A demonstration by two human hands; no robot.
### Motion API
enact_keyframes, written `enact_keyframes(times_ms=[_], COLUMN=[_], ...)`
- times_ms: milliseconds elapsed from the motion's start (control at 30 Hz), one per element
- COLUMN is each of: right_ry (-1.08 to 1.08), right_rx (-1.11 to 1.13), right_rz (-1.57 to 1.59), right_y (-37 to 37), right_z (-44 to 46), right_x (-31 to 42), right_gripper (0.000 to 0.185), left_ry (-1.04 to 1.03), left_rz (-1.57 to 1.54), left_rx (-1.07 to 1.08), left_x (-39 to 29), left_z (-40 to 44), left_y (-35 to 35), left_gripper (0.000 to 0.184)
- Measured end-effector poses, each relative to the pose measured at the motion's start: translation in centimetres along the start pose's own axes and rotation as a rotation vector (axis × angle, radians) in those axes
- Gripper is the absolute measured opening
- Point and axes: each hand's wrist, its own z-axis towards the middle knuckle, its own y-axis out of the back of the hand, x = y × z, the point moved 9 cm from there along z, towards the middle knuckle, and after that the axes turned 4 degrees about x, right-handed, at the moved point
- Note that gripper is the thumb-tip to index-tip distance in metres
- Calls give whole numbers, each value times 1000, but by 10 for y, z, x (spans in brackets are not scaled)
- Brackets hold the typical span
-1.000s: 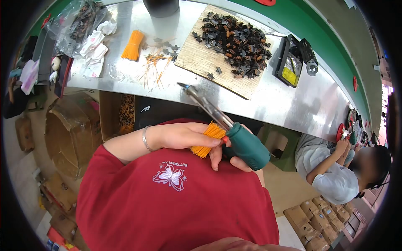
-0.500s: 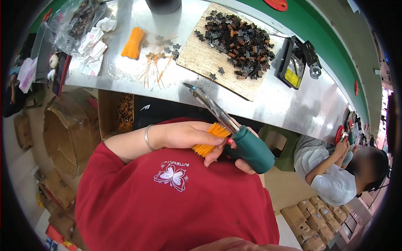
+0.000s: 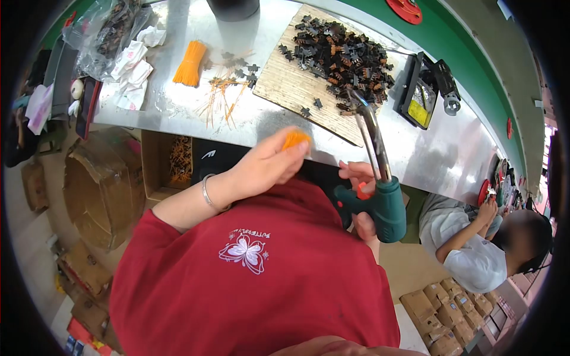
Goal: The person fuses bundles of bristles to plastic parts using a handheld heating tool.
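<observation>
My left hand [image 3: 270, 161] is wrapped round a bundle of orange wires [image 3: 295, 139], just over the front edge of the metal table. Closed on the handle of a green soldering gun [image 3: 389, 210], my right hand [image 3: 360, 178] is to the right of it, in front of my body. The gun's metal tip points up toward the wooden board [image 3: 279, 89]. On that board lies a heap of small black and copper-coloured parts [image 3: 341, 59]. A second orange wire bundle [image 3: 190, 63] rests on the table, with loose wires [image 3: 223, 98] beside it.
A black tray with a yellow sponge [image 3: 418, 111] stands right of the board. Crumpled tissues [image 3: 132, 71] and a plastic bag [image 3: 104, 35] lie at the left. Cardboard boxes [image 3: 102, 187] are on the floor. Another person [image 3: 469, 243] sits at the right.
My left hand has moved up toward the table with the wire bundle, apart from the soldering gun. The gun has turned more upright and shifted right.
</observation>
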Motion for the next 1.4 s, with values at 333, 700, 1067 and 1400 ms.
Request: enact_keyframes(times_ms=[333,700,1067,1400], right_ry=[-483,-339,-365,-369], right_rx=[-202,-160,-223,-208], right_rz=[28,-484,-200,-290], right_y=[37,46,36,38], right_z=[-48,-49,-46,-48], right_x=[-61,-59,-67,-65], right_gripper=[35,19,17,16], left_ry=[-346,-406,-472,-526], left_rz=[719,805,694,730], left_rx=[-453,-563,-519,-608], left_x=[-48,-69,-60,-55], left_z=[5,7,4,-5], left_y=[36,41,39,45], left_gripper=[20,20,20,15])
